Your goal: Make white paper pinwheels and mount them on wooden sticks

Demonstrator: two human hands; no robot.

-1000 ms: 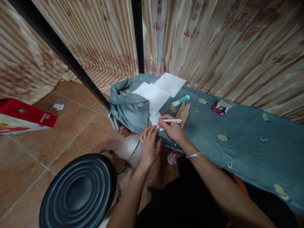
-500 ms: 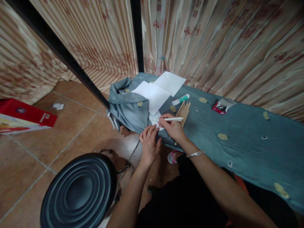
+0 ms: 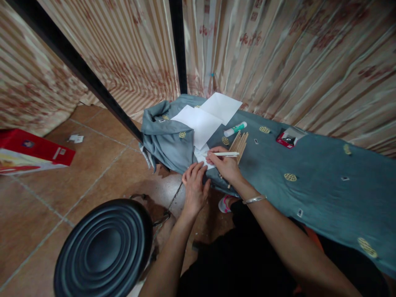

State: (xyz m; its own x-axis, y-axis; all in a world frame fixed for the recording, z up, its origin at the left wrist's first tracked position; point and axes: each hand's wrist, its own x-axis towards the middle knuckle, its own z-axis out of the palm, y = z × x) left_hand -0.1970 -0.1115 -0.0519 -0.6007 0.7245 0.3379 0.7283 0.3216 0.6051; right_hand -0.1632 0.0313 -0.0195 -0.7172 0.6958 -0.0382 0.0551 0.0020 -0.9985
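Pen (image 3: 227, 154) pinched in right hand (image 3: 225, 166), left hand (image 3: 194, 186) flat, open, paper scrap (image 3: 201, 156) between them partly hidden

Blue-grey patterned tablecloth (image 3: 309, 185) bare right of right hand (image 3: 225, 167) gripping slim white pen (image 3: 224, 154): open passage. Just beyond hand: bundle of thin wooden sticks (image 3: 239, 142), white-green glue stick (image 3: 235, 129), 2 white paper sheets (image 3: 204, 121). Small red box (image 3: 284, 141) near far edge. Round black stool (image 3: 103, 247) blocks floor left.
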